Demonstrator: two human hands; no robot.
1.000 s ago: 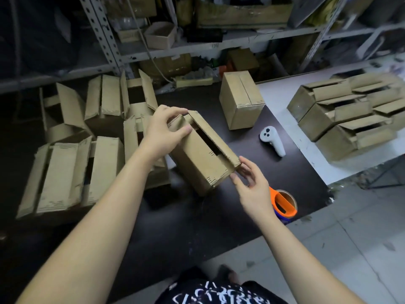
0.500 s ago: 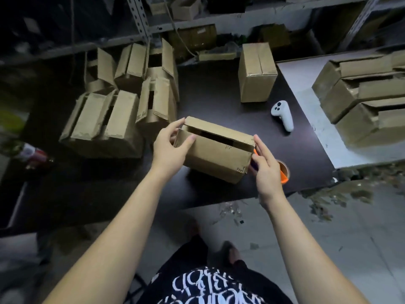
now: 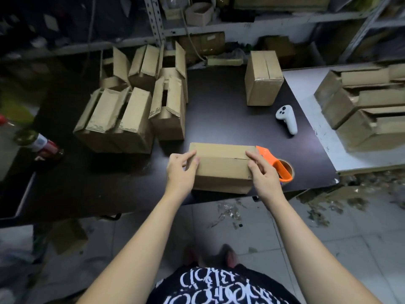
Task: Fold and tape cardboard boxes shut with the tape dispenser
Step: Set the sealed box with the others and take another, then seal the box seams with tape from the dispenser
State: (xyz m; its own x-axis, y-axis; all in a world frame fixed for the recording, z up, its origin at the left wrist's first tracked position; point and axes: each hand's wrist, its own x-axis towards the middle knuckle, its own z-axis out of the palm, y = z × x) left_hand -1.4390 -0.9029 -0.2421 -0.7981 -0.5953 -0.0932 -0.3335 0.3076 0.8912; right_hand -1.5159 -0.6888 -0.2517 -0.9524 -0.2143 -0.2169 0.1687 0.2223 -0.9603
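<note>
**Two hands hold a closed cardboard box at the counter's near edge**

Head view: A cardboard box [image 3: 221,170] lies lengthwise near the front edge of a dark counter [image 3: 219,119], its top flaps folded flat. The left hand [image 3: 179,172] grips the left end with its fingers curled over the edge. The right hand [image 3: 263,174] clasps the right end, fingers over the top and thumb on the front. An orange tape dispenser [image 3: 278,165] lies just beside the box's right end. Open-flapped boxes [image 3: 122,119] crowd the counter's left side.

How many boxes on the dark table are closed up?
2. The near box, between the left hand and right hand; the far box, standing alone at back right. The left cluster stands open; more may hide.
</note>
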